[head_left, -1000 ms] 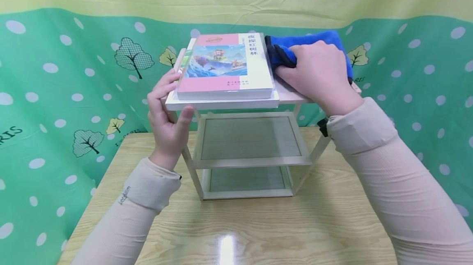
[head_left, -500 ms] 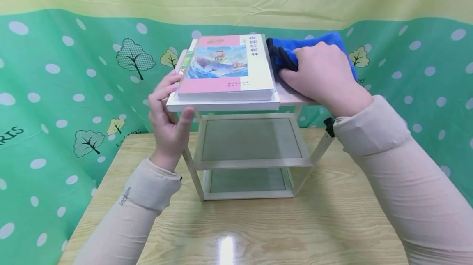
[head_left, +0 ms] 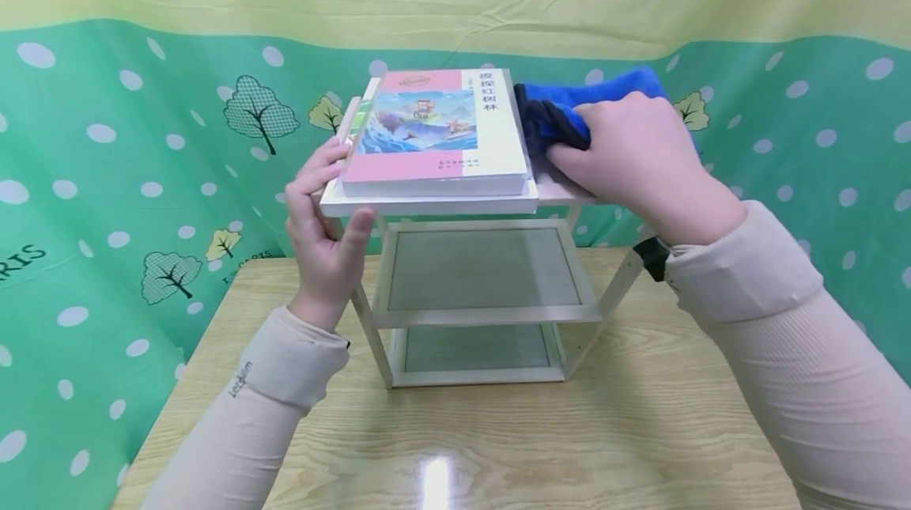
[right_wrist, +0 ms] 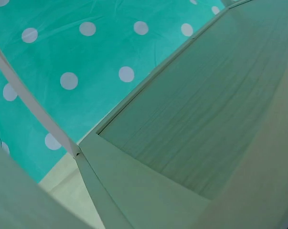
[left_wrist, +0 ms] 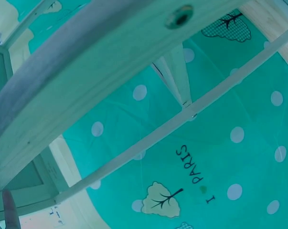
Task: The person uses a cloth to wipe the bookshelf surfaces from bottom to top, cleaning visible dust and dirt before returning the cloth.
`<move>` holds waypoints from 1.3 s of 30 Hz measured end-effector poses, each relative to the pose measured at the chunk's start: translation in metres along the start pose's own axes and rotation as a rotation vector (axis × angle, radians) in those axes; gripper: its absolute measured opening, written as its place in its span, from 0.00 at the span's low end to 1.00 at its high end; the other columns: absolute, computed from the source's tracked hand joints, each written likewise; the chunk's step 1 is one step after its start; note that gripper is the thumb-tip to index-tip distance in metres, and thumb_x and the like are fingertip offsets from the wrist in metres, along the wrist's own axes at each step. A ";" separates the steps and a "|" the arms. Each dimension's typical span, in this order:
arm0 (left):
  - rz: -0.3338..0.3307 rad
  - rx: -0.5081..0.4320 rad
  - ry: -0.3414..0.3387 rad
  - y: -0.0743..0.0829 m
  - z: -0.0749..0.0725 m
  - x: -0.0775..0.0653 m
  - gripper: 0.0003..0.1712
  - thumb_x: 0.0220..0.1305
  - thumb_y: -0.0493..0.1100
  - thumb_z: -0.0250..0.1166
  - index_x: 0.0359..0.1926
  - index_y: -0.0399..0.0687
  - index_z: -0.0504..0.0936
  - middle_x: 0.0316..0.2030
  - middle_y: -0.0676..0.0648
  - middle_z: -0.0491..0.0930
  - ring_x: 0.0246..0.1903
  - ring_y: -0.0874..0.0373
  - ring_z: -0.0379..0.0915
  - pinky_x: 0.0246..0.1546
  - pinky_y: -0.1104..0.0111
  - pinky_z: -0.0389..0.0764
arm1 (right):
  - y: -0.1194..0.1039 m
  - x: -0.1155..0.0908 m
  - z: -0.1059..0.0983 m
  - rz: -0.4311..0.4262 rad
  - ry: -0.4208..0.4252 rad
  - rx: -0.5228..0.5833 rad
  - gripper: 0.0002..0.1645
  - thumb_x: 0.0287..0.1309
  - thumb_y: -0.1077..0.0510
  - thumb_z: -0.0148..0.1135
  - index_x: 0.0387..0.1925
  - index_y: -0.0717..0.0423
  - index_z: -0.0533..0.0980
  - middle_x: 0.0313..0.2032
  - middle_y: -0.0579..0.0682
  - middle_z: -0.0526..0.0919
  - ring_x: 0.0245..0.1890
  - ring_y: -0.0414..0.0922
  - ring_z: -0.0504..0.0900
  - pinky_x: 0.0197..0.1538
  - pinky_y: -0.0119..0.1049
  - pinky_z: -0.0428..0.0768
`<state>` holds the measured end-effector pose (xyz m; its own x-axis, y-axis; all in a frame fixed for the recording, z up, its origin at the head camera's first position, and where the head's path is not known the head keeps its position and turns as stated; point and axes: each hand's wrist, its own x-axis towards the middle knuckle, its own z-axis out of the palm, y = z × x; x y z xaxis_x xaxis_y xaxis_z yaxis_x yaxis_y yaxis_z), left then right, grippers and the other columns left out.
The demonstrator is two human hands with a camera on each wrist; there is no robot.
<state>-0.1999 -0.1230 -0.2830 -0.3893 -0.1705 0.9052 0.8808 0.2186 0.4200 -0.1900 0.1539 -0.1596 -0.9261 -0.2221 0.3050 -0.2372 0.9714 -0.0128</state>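
In the head view my right hand (head_left: 633, 150) grips a bunched blue cloth (head_left: 598, 93) with black edging on the right part of the rack's top. My left hand (head_left: 323, 217) holds the left edge of the pale wooden rack (head_left: 491, 314); its fingertips lie beside the books and its thumb points up at the front. A pink and cream book (head_left: 436, 164) lies flat on a larger white-edged book (head_left: 427, 204), left of the cloth. One fingertip (left_wrist: 10, 207) shows in the left wrist view. The right wrist view shows a rack shelf (right_wrist: 196, 119) but not the hand.
Below the top, the rack has a middle shelf (head_left: 484, 266) and a bottom shelf (head_left: 477, 346). It stands on a wood-grain table (head_left: 527, 447). A green and yellow printed curtain (head_left: 128, 178) hangs close behind and along the left.
My right hand has moved right and toward me across the rack's top, dragging the blue cloth with it. My left hand and the books stay in place.
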 end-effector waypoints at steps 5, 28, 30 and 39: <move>0.000 -0.005 0.004 0.001 0.000 0.000 0.50 0.60 0.71 0.62 0.48 0.22 0.64 0.56 0.35 0.76 0.67 0.41 0.65 0.70 0.50 0.69 | -0.001 -0.006 -0.001 -0.024 0.023 0.008 0.24 0.65 0.45 0.51 0.18 0.55 0.66 0.16 0.51 0.72 0.19 0.52 0.71 0.23 0.38 0.63; -0.013 -0.015 -0.004 0.002 -0.001 0.001 0.50 0.59 0.71 0.63 0.48 0.22 0.64 0.57 0.40 0.76 0.67 0.42 0.65 0.69 0.51 0.69 | 0.001 -0.024 0.010 -0.065 0.218 0.024 0.25 0.61 0.45 0.59 0.15 0.53 0.64 0.14 0.51 0.69 0.17 0.53 0.69 0.17 0.39 0.61; -0.012 -0.016 -0.004 0.001 0.000 0.001 0.50 0.59 0.71 0.63 0.48 0.22 0.64 0.57 0.41 0.76 0.67 0.42 0.65 0.69 0.51 0.69 | 0.002 -0.024 0.012 -0.078 0.249 0.029 0.26 0.60 0.46 0.59 0.14 0.53 0.62 0.13 0.50 0.67 0.16 0.52 0.68 0.17 0.38 0.60; -0.011 -0.026 0.006 0.000 0.000 0.001 0.51 0.59 0.71 0.64 0.48 0.22 0.64 0.57 0.44 0.76 0.67 0.41 0.65 0.69 0.51 0.69 | 0.008 -0.025 0.021 -0.200 0.443 0.102 0.24 0.54 0.51 0.60 0.11 0.52 0.60 0.10 0.48 0.62 0.12 0.50 0.62 0.18 0.36 0.53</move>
<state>-0.1999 -0.1235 -0.2820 -0.3973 -0.1786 0.9001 0.8832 0.1921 0.4279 -0.1750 0.1657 -0.1877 -0.6507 -0.3246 0.6865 -0.4455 0.8953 0.0011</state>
